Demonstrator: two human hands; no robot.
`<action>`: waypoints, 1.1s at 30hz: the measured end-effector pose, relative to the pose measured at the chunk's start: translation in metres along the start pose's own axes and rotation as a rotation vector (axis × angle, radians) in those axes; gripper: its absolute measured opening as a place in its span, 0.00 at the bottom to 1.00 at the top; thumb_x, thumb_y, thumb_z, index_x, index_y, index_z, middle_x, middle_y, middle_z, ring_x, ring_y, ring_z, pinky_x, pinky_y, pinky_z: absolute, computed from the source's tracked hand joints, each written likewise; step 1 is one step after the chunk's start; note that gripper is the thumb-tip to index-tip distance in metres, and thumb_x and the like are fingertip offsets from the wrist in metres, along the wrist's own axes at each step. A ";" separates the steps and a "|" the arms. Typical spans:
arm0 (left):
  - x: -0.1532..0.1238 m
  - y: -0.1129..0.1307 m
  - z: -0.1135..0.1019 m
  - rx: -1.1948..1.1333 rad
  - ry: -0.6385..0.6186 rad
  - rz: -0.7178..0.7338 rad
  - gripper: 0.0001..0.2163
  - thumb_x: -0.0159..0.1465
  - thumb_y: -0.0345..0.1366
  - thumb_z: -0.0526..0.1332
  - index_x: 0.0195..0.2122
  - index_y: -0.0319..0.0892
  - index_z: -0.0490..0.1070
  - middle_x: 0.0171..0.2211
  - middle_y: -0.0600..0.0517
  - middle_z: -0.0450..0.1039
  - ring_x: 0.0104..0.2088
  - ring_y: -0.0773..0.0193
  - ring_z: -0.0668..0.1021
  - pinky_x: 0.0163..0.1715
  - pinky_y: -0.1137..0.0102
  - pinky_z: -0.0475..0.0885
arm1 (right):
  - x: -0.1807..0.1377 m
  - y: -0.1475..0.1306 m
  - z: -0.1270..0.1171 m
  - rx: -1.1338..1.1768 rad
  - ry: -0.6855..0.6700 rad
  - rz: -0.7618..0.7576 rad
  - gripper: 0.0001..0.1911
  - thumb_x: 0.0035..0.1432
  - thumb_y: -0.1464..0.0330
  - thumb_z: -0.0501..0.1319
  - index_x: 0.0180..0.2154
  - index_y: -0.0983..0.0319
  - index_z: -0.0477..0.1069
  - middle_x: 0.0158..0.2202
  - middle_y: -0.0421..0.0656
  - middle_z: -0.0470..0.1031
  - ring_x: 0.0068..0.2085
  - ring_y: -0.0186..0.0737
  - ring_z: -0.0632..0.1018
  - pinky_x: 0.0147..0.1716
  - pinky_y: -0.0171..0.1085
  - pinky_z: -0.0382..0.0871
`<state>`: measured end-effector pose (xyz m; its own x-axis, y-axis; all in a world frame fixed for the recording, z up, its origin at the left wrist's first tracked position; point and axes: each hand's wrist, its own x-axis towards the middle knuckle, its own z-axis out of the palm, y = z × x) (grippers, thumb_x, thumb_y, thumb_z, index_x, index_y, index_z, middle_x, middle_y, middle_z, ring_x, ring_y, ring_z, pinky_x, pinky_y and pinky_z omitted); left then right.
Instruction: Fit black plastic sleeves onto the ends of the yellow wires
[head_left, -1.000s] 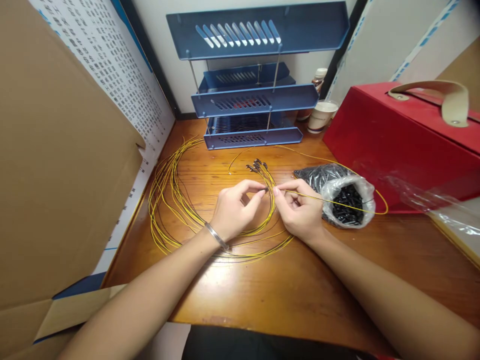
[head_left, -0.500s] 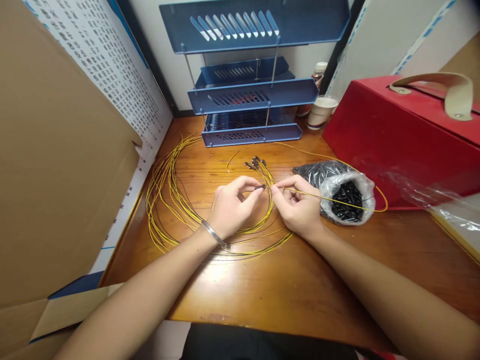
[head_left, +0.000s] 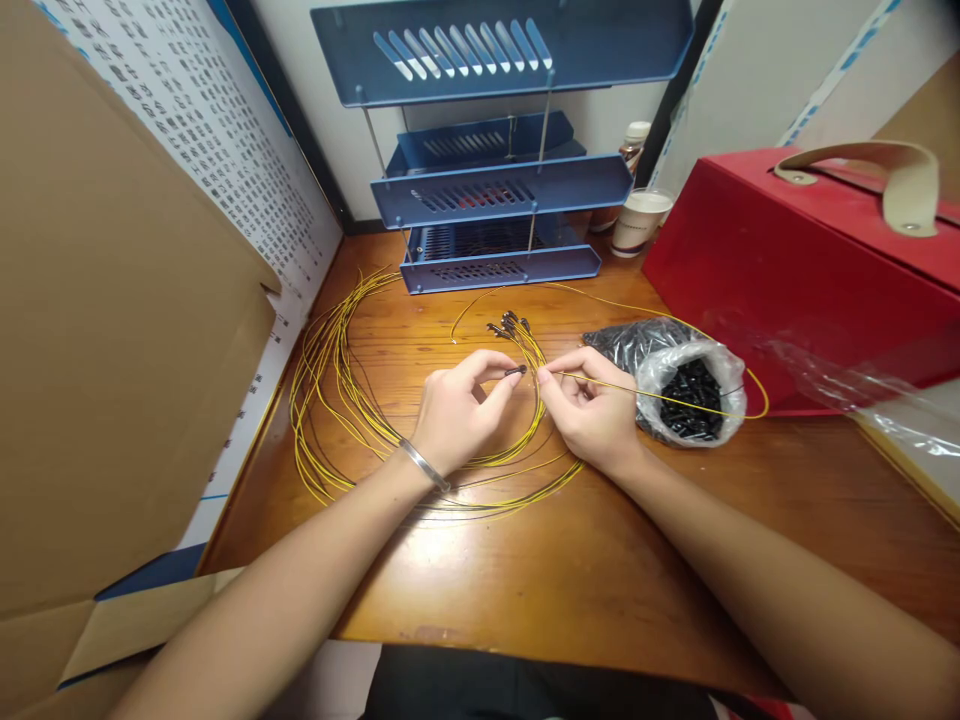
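Between thumb and index finger, my left hand (head_left: 457, 410) pinches a small black connector housing (head_left: 515, 371). My right hand (head_left: 592, 405) pinches the end of a yellow-and-black wire (head_left: 697, 408), which loops out to the right and back behind the hands. A narrow gap separates the housing from the right fingertips. Beneath and around both hands lies a coil of yellow and black wires (head_left: 341, 370) on the wooden table (head_left: 480, 590). Several of its ends, gathered just beyond my hands, carry black tips (head_left: 512, 323). To the right stands an open plastic bag (head_left: 651, 385) of small black pieces (head_left: 691, 400).
A blue tiered tray rack (head_left: 502, 185) stands at the back, with a paper cup (head_left: 640, 222) and a bottle (head_left: 634, 140) beside it. A red box (head_left: 802, 280) with a beige handle takes up the right. Cardboard (head_left: 127, 330) walls off the left.
The housing and the wire end, close together before, are now slightly farther apart. Both hands keep their pinches. The whole view has shifted a little.
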<state>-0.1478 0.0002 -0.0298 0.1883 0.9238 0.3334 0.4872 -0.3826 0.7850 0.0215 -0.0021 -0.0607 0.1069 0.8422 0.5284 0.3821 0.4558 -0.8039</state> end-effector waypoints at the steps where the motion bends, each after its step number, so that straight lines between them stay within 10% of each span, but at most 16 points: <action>1: 0.000 0.000 0.000 0.015 0.000 0.008 0.08 0.66 0.40 0.64 0.40 0.42 0.77 0.36 0.50 0.83 0.23 0.68 0.79 0.23 0.75 0.71 | 0.000 0.000 0.000 -0.002 0.000 -0.001 0.06 0.60 0.67 0.63 0.31 0.60 0.70 0.15 0.29 0.57 0.16 0.27 0.57 0.18 0.31 0.51; 33: -0.001 0.002 -0.001 0.095 0.010 0.053 0.07 0.66 0.38 0.64 0.41 0.42 0.77 0.38 0.52 0.84 0.24 0.69 0.79 0.27 0.75 0.72 | 0.001 -0.002 0.000 -0.010 -0.022 0.029 0.06 0.59 0.68 0.64 0.30 0.60 0.70 0.15 0.30 0.57 0.16 0.27 0.58 0.19 0.32 0.52</action>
<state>-0.1482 -0.0011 -0.0282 0.2078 0.9018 0.3789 0.5556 -0.4276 0.7131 0.0209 -0.0019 -0.0586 0.0976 0.8612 0.4988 0.3882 0.4286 -0.8158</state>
